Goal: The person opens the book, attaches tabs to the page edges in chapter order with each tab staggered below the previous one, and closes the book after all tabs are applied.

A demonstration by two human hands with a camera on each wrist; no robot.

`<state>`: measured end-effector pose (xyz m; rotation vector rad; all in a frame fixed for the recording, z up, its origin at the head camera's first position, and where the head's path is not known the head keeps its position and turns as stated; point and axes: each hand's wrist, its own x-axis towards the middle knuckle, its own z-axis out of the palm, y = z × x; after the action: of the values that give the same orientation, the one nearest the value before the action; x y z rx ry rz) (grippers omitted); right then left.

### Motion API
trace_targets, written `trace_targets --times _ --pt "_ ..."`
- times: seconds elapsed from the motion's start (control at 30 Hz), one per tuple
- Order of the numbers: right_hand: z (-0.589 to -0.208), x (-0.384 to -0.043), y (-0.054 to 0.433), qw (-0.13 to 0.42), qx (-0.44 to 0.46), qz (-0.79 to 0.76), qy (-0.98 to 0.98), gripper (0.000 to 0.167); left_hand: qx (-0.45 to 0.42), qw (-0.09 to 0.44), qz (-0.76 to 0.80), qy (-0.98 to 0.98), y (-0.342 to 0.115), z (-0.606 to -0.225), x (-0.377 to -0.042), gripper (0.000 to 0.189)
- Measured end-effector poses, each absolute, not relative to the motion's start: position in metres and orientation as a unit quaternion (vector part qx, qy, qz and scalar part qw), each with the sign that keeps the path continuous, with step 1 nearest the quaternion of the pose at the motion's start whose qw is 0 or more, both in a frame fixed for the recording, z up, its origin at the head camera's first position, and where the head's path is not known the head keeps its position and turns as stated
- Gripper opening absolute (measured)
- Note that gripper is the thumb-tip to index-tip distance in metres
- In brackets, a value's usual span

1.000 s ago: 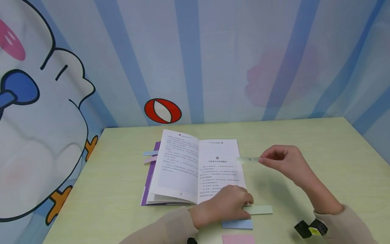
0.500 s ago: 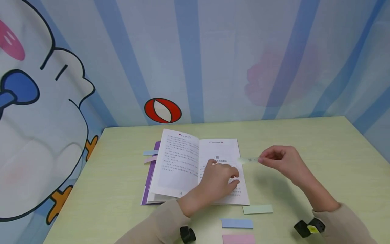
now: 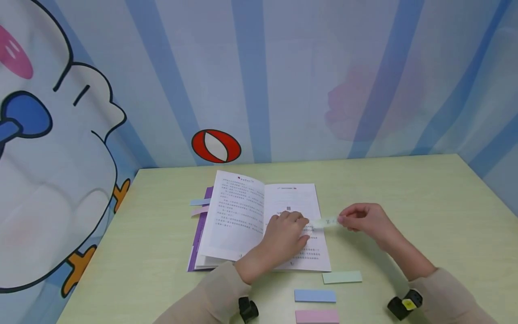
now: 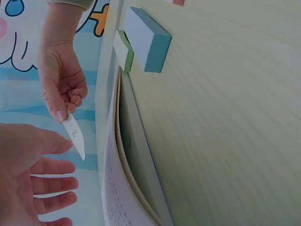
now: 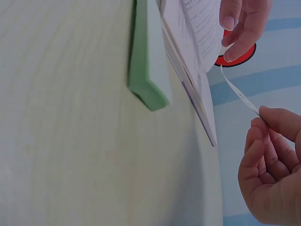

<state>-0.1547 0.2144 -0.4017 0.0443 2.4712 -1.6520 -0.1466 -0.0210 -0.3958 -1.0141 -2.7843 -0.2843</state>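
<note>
An open book (image 3: 238, 216) lies on the table, its pages printed with text. Between thumb and forefinger my right hand (image 3: 368, 222) pinches a pale green sticky note (image 3: 327, 222) with handwriting on it. The note reaches left over the edge of the right-hand page; the right wrist view shows it bowed and lifted off the paper. My left hand (image 3: 283, 238) is over the right-hand page. In the left wrist view its fingers (image 4: 56, 183) are extended and apart, with the thumb close to the note's free end. Whether they touch cannot be told.
Near the front lie a green sticky note pad (image 3: 341, 277), a blue pad (image 3: 314, 295) and a pink pad (image 3: 317, 316). A blue tab (image 3: 200, 202) and a pinkish tab (image 3: 200, 211) stick out from the book's left side. A striped backdrop (image 3: 291, 90) stands behind the table.
My left hand has moved from the green pad up onto the right-hand page. My right hand has shifted slightly left and down with the sticky note, bringing it further over the page.
</note>
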Motion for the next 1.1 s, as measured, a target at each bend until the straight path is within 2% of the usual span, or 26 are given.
trace_targets --times 0.2,0.83,1.1 --pt "-0.412 -0.157 0.215 0.104 0.046 -0.564 0.818 0.025 -0.362 0.036 -0.059 -0.930 -0.020 -0.400 -0.146 0.039" --pt "-0.419 -0.153 0.222 0.119 0.062 -0.560 0.818 0.026 -0.380 0.033 -0.040 -0.924 -0.016 -0.407 -0.142 0.038" --pt "-0.424 -0.152 0.221 0.125 0.060 -0.552 0.822 0.026 -0.394 0.011 -0.026 -0.919 -0.012 -0.410 -0.141 0.043"
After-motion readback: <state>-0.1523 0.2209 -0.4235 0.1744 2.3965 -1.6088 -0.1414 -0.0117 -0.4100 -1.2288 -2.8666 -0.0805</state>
